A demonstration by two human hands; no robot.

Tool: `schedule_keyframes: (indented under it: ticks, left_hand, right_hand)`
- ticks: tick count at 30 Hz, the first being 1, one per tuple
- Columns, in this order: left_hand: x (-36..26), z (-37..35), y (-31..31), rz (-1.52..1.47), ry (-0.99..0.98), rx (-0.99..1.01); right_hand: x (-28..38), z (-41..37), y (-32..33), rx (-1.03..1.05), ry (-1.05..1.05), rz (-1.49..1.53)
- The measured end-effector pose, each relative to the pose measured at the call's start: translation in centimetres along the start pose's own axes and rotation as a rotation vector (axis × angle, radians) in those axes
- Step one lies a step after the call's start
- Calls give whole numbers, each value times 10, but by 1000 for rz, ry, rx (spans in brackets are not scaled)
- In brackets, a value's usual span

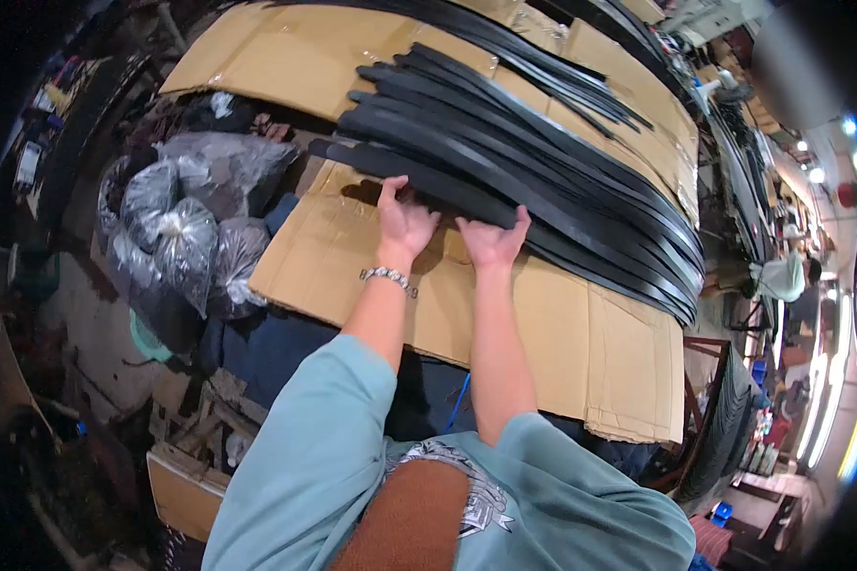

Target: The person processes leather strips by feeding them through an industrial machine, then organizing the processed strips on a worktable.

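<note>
Long, flat black strips (505, 157), leather-like in look, lie in a fanned stack across brown cardboard. The nearest strip (448, 192) runs along the stack's front edge, and both hands are at it. My left hand (408, 226), below a chain bracelet (388, 276), grips its edge with the thumb uppermost. A short way to the right, my right hand (492, 240) pinches the same edge, thumb raised against the strip. The other fingers of both hands are partly hidden under the strip.
Cardboard sheets (352, 252) cover the work surface. Thinner black strips (533, 57) lie farther back. Tied clear plastic bags (186, 233) of dark material sit at the left. A person (786, 276) in a light top is in the background at right.
</note>
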State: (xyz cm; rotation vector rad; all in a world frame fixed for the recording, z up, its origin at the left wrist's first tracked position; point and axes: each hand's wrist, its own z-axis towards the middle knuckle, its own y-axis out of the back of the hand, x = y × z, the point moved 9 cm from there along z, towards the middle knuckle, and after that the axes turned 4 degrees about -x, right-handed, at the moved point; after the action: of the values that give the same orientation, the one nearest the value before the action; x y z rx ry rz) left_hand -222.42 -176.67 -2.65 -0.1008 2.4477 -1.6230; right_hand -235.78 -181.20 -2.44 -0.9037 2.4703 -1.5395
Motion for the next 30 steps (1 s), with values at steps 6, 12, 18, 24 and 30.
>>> schedule_keyframes:
  ticks: [6, 12, 18, 24, 30]
  left_hand:
    - [-9, 3, -4, -413, -44, 68]
    - [-12, 2, -13, -405, -22, 202]
    - [1, 57, 47, -64, -61, -95]
    - [-13, 21, -24, 125, -8, 14]
    - [-58, 27, -19, 859, -12, -279]
  right_hand:
    - [5, 24, 8, -67, 136, 108]
    - [9, 11, -10, 21, 128, 239]
    - [15, 24, 14, -99, 103, 91]
    - [24, 21, -15, 80, 100, 97]
    - [41, 35, -30, -164, 38, -45]
